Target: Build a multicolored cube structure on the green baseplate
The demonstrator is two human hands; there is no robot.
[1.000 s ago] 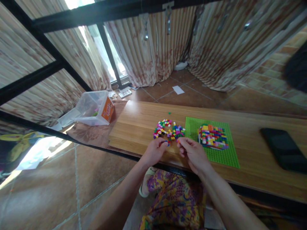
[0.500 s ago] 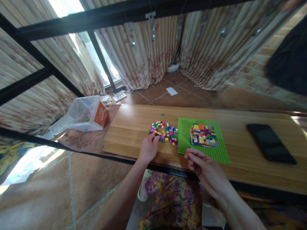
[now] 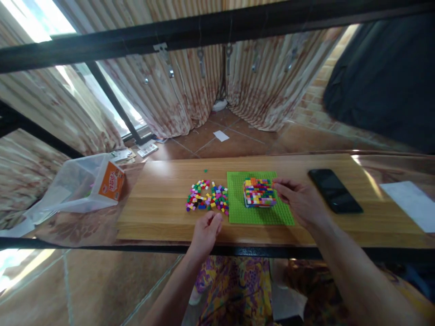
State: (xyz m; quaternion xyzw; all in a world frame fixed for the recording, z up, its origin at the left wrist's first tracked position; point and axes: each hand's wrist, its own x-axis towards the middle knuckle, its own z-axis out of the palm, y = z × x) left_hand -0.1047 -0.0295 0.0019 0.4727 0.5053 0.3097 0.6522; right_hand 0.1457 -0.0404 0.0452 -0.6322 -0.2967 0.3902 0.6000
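The block of small, many-coloured bricks (image 3: 259, 194) sits just right of the middle of the frame, on a green base board (image 3: 238, 215). At the block's upper right edge is the right hand (image 3: 301, 199), coming in from the lower right, its thumb and fingers drawn in toward each other; from here I cannot tell whether they pinch a single brick or touch the block itself.

The left hand (image 3: 205, 230) is at the lower middle, fingers curled and thumb alongside the forefinger, near the loose bricks (image 3: 217, 197). Whether it grips anything, I cannot tell either.

Those loose bricks lie scattered left of the board (one green piece (image 3: 205, 170) sits apart, above the rest), all on a wooden table (image 3: 152, 194) stretching across the frame. Right of the board lies a dark phone (image 3: 335, 190), and at the far right edge a white sheet (image 3: 411, 203).

At the left, a clear plastic box (image 3: 76, 199) with an orange label (image 3: 113, 181) is tipped over. Striped curtains (image 3: 176, 97) hang across the top, behind a black bar (image 3: 204, 34). Patterned trousers (image 3: 234, 290) show at bottom centre.
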